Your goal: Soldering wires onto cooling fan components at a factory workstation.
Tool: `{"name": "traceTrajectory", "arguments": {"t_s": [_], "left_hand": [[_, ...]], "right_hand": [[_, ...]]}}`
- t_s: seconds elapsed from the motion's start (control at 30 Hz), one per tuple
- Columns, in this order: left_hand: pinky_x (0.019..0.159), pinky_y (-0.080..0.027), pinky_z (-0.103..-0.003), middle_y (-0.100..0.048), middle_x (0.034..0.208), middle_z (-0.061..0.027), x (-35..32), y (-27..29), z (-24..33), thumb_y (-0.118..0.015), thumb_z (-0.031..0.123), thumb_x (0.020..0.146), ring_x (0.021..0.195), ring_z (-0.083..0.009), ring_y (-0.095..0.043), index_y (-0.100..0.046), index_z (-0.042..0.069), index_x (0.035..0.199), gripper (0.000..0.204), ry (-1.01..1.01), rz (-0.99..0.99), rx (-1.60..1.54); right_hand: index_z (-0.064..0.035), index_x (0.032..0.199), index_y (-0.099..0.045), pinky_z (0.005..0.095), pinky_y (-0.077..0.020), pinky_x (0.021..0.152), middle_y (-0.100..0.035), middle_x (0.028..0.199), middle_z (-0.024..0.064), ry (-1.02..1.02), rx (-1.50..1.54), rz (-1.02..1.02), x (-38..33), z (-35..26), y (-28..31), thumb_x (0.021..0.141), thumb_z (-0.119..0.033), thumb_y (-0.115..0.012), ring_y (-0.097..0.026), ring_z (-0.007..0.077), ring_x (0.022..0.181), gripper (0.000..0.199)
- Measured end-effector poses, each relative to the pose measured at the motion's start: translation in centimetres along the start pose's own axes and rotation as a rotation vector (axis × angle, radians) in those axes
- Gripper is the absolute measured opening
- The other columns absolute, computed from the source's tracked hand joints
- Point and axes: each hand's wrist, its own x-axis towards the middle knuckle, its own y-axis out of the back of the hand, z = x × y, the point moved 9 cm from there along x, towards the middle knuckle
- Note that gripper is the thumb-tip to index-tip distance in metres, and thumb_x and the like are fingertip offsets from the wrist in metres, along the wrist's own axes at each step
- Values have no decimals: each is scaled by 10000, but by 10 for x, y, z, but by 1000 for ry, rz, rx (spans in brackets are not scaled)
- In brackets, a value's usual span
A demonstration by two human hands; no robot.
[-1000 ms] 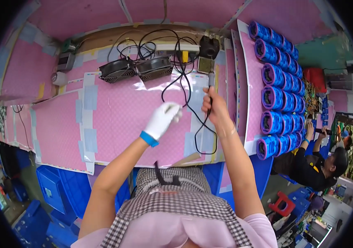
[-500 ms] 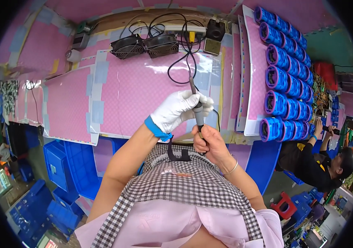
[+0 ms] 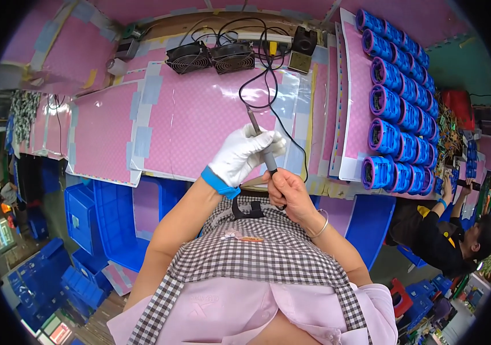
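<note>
1 head-worn view (a wide fisheye) looks steeply down from close above, past the wearer's apron, onto the table.

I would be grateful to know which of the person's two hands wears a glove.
The left hand, holding the grey-handled tool, wears a white glove; the right hand, at the tool's lower end, is ungloved.
</note>
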Motion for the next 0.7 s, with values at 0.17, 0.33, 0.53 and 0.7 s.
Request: {"name": "traceTrajectory", "arguments": {"t_s": [0.17, 0.33, 0.53, 0.7], "left_hand": [[975, -461, -427, -559, 1162, -134, -6, -17, 5, -611, 192, 887, 1072, -275, -577, -544, 13, 1069, 264, -53, -19, -201], [1019, -409, -426, -494, 1292, -193, -5, 11, -9, -537, 363, 916, 1152, -310, -517, -467, -32, 1265, 532, 2, 111, 80], [1059, -323, -455, -385, 1393, -190, 1, 78, -41, -518, 487, 896, 1277, -317, -382, -339, -5, 1366, 704, 87, 338, 40], [1056, -302, -459, -360, 1429, -139, -18, 122, -50, -287, 586, 936, 1307, -291, -354, -308, 31, 1394, 720, -20, 425, -159]], "right_hand": [[-29, 1020, -537, 185, -230, 447, -346, 593, -56, 16, -72, 26, -2, -1, 7, 990, -309, -428, -273, 26, 468, 302], [-27, 1036, -537, 189, -228, 446, -348, 593, -54, -10, -68, 27, 1, 11, 9, 988, -303, -434, -278, 27, 474, 298], [-51, 1003, -591, 226, -266, 434, -392, 563, -44, 11, -195, 278, 39, 27, 65, 957, -309, -494, -328, 78, 451, 280], [-5, 1021, -575, 415, -425, 529, -597, 696, 120, 299, -1386, 560, 82, 11, 139, 885, -298, -567, -535, 341, 562, 323]]}}
